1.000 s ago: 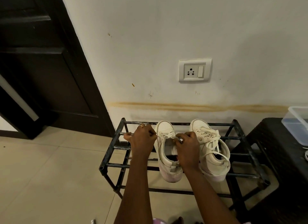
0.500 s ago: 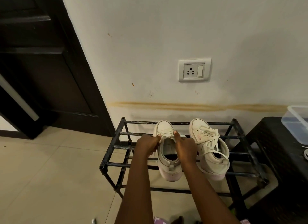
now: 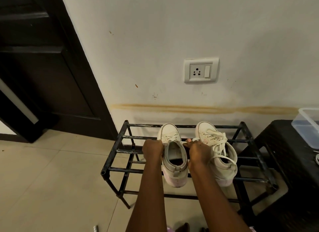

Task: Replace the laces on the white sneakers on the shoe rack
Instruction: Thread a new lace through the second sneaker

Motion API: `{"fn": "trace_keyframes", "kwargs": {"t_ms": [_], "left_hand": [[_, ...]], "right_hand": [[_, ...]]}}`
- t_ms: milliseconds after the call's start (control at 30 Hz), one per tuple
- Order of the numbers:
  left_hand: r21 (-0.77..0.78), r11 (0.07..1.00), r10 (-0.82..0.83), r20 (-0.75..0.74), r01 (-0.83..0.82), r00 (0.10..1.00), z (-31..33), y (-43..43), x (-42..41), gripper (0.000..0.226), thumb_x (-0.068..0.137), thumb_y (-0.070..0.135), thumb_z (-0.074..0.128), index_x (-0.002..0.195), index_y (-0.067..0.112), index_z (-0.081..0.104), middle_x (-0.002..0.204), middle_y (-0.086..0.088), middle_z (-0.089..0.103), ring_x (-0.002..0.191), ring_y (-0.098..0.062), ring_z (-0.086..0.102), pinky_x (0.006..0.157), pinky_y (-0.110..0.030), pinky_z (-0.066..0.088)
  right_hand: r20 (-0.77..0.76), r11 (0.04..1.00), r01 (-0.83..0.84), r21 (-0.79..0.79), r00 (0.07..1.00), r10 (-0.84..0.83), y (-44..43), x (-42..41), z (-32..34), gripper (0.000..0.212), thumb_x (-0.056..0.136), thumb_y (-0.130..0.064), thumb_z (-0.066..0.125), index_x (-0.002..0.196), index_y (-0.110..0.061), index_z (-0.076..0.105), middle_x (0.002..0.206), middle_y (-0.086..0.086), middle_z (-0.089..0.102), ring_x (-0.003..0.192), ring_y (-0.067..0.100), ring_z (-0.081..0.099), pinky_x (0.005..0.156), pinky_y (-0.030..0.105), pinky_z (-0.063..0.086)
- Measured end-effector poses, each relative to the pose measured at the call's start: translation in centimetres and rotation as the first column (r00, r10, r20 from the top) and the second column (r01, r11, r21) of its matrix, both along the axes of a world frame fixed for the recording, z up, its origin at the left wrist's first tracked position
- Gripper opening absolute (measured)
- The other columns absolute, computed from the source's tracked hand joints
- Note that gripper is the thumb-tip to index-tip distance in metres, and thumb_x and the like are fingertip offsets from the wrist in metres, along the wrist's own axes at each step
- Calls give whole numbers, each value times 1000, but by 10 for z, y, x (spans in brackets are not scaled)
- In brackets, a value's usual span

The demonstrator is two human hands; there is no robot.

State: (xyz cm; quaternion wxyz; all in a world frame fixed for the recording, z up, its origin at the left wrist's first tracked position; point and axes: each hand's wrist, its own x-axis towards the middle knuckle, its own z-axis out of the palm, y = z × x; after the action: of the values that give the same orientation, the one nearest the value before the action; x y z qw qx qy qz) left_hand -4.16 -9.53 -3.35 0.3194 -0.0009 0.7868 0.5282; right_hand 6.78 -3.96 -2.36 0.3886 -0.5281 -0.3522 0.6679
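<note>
L sneaker (image 3: 174, 160) sits on shoe rack (image 3: 124, 151), toe to wall, long axis away from person. R hand (image 3: 198, 153) fingers (image 3: 189, 141) pinch lace (image 3: 183, 142) drawn crosswise over its throat; L hand (image 3: 152, 150) curls at left edge, hold can't tell.

Dim warm light, wide-angle edge distortion.

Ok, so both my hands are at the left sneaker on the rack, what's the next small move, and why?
Probably draw the lace out of the next eyelets toward the toe. The right hand pinches it, the left hand is curled beside the left sneaker, and crossings show near its toe. The right sneaker is fully laced.
</note>
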Motion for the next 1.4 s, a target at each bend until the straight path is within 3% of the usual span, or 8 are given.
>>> {"fn": "trace_keyframes", "kwargs": {"t_ms": [200,300,467,667,833,1000,1133,1400], "left_hand": [[148,988,-52,102,36,993,25,-13,7,8,86,10,66,82,3,65,75,-9,62,70,-17,57,66,-28,48],[194,978,-93,97,73,991,20,-13,7,17,81,4,69,97,-1,66,93,-15,68,86,-23,63,82,-35,54],[20,997,70,22,-70,997,10,1,11,29,80,20,73,96,-3,66,97,-21,67,92,-32,65,85,-46,55],[177,981,60,105,-78,993,21,-5,11,13,90,11,61,78,5,62,89,-15,69,83,-26,66,79,-45,56],[353,935,3,103,-40,995,52,-12,11,9,96,9,51,94,6,59,78,-3,65,70,-12,61,60,-26,45],[422,907,32,-43,-11,999,105,-2,7,26,93,-3,49,70,5,57,72,-9,60,59,-13,57,42,-16,47],[552,834,75,-107,-3,991,171,12,0,21,92,-12,39,81,-1,54,67,-9,54,40,-6,56,45,-17,51],[643,750,72,-312,154,947,313,16,9,23,91,-8,38,80,1,56,69,-9,57,47,-10,57,45,-15,49]], "right_hand": [[-43,982,-186,17,981,187,-6,2,8,13,82,-10,70,71,-5,66,74,13,67,67,25,62,70,37,54],[39,981,-180,67,983,178,-9,-3,5,11,82,-8,70,71,-9,68,82,15,69,77,28,64,83,44,55],[43,990,-138,12,990,138,-3,2,0,18,84,-3,63,68,-12,63,74,9,65,73,24,61,75,40,53],[-89,991,-108,-77,991,101,-5,1,10,13,80,1,66,69,-2,62,75,16,65,67,27,62,69,38,54],[25,971,-141,194,990,139,-5,5,43,15,83,-10,68,67,-10,68,67,1,63,65,14,54,67,30,41],[81,937,-132,322,990,112,11,-4,103,19,79,-14,72,61,-21,67,72,2,66,64,14,51,69,33,40],[110,878,-132,461,990,92,21,-10,171,25,79,-14,72,56,-22,65,72,2,66,74,18,59,75,37,44],[113,762,-124,636,991,67,28,-11,317,5,77,-6,71,78,-1,72,79,13,68,67,22,57,67,34,47]]}}
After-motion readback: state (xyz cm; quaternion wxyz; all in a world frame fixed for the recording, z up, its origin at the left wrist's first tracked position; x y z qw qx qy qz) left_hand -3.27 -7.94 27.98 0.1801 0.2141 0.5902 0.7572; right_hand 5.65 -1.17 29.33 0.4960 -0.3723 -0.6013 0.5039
